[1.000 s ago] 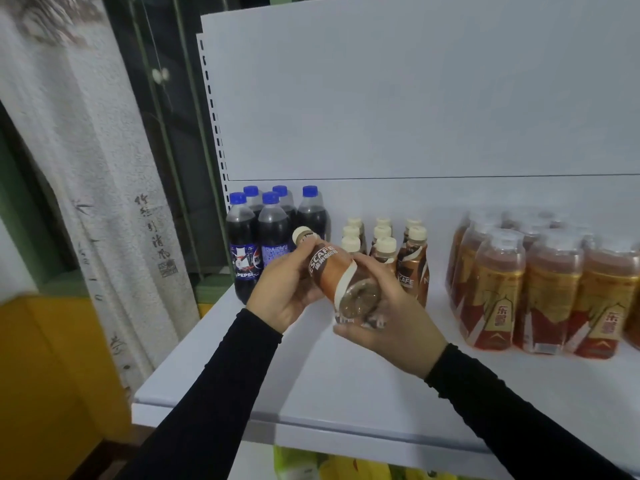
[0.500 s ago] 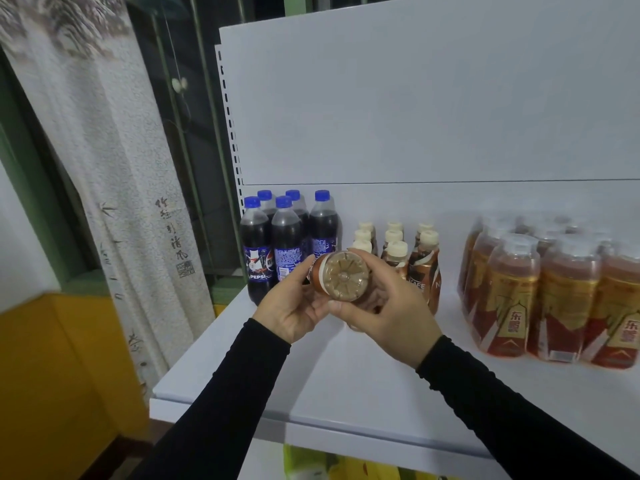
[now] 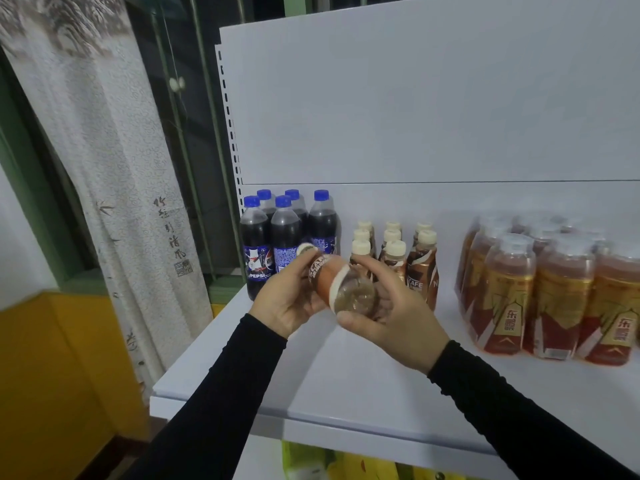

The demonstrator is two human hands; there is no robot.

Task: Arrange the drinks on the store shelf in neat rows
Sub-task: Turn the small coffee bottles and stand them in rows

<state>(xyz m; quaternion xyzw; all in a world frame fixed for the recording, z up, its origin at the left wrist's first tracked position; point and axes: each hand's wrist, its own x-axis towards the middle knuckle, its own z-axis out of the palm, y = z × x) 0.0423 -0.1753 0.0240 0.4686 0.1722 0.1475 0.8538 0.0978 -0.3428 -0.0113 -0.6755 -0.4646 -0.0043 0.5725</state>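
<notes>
I hold a brown Nescafe coffee bottle [image 3: 332, 282] tilted above the white shelf [image 3: 346, 379], its cream cap up-left and its clear base toward me. My left hand [image 3: 287, 303] grips the neck end. My right hand [image 3: 388, 313] cups the base from the right. Behind my hands, several more coffee bottles [image 3: 420, 268] with cream caps stand in rows. To their left stand several Pepsi bottles [image 3: 256, 247] with blue caps. On the right sit several shrink-wrapped amber drink bottles [image 3: 554, 299] with red and gold labels.
The shelf's white back panel [image 3: 415, 116] rises behind the drinks. A patterned curtain [image 3: 114, 188] hangs at the left beside a yellow wall [image 3: 45, 375]. Yellow packages [image 3: 346, 462] show on the level below.
The coffee bottle has turned in my hands: half a second ago its base faced me squarely, now it lies slanted with the cap up-left. The view has shifted slightly.
</notes>
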